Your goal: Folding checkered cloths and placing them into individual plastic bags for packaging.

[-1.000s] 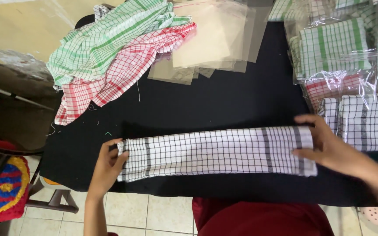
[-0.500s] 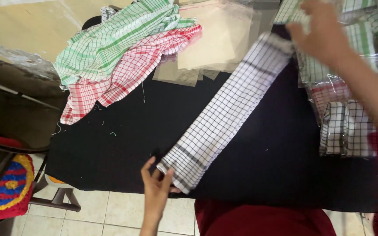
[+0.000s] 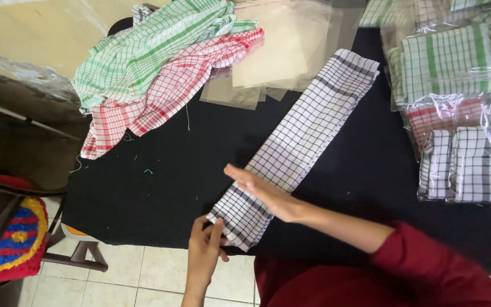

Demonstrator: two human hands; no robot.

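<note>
At nine o'clock, off the bench (image 3: 143, 204), stands one chair (image 3: 12, 239) with a striped round cushion. Toward eleven o'clock lie two loose cloths, one green checked cloth (image 3: 143, 51) heaped over one red checked cloth (image 3: 166, 96); both look limp and crumpled. The left hand (image 3: 204, 257) sits at the near edge, about six o'clock, its grip pinched lightly on the bottom corner of the one long folded black-and-white checked cloth (image 3: 308, 131). That strip runs slantwise across the black bench from six o'clock up toward one o'clock. It looks light, thin and floppy, not slippery, so it will likely sag if lifted at one end; the two short ends seem the best places to take hold. The right hand (image 3: 259, 193) lies flat and open across the strip just above the near end, pressing and holding nothing. Near twelve o'clock is a stack of clear plastic bags (image 3: 279, 51); their number cannot be told. At three o'clock lie bagged folded cloths (image 3: 461, 119), at least four packs, their film probably slick.
</note>
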